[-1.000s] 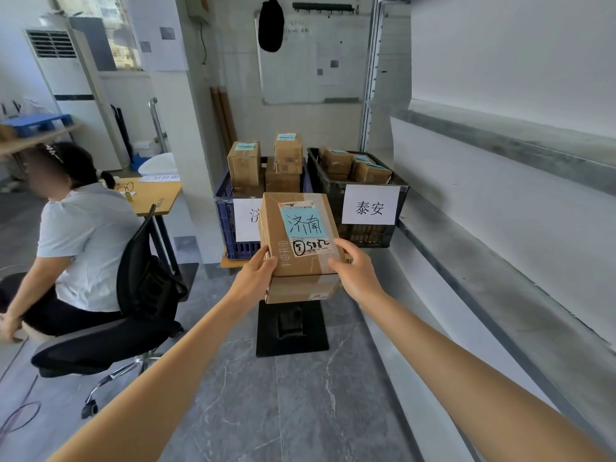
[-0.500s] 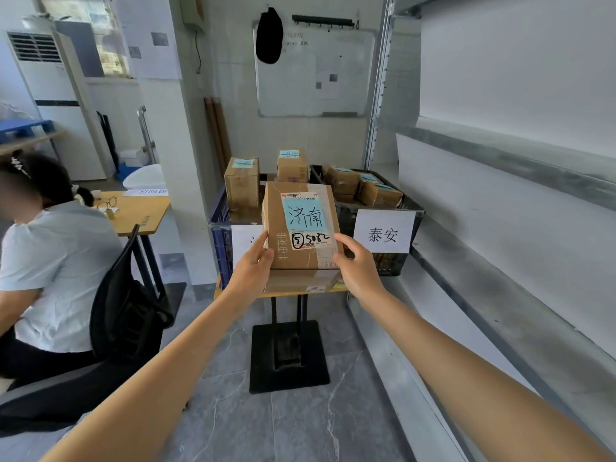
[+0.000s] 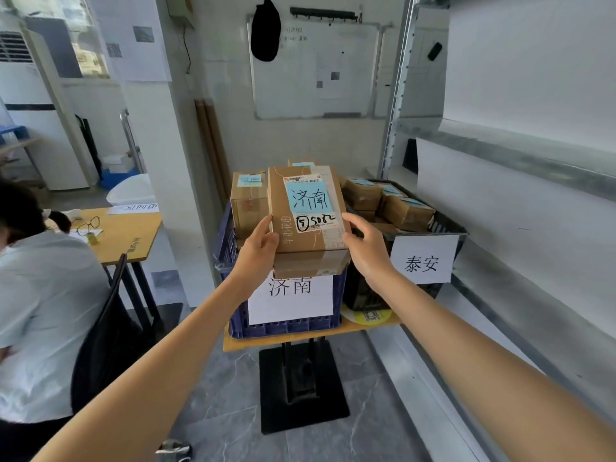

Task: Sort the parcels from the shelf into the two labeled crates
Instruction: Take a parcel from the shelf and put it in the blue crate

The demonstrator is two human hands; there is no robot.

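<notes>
Head view, left to right. At the far left a seated person [image 3: 43,295] in a pale shirt occupies a black chair [image 3: 106,331] beside a wooden desk [image 3: 126,235] on which a pair of glasses [image 3: 88,225] lies.

The left arm reaches forward and upward from the lower left, almost straight. The left hand [image 3: 258,248] grips the near left corner of the parcel [image 3: 308,221], with the thumb lying on its top face and the fingers hidden beneath. The parcel, a brown carton, is held between the two hands with its top face tilted toward the camera, showing a blue label reading 济南. It sits above the front wall of the blue crate [image 3: 286,329], directly over that crate's white sign [image 3: 290,298], which also reads 济南. Other cartons [image 3: 248,201] stand in this crate behind the held one.

The right hand [image 3: 366,248], on an equally extended arm, curls its fingers around the parcel's right edge.

Just beside it to the right, the black crate [image 3: 450,225], signed 泰安 [image 3: 421,261], holds several cartons [image 3: 406,211]. Both crates rest on a small pedestal table [image 3: 253,343]. A grey metal shelf [image 3: 533,161] runs along the right.
</notes>
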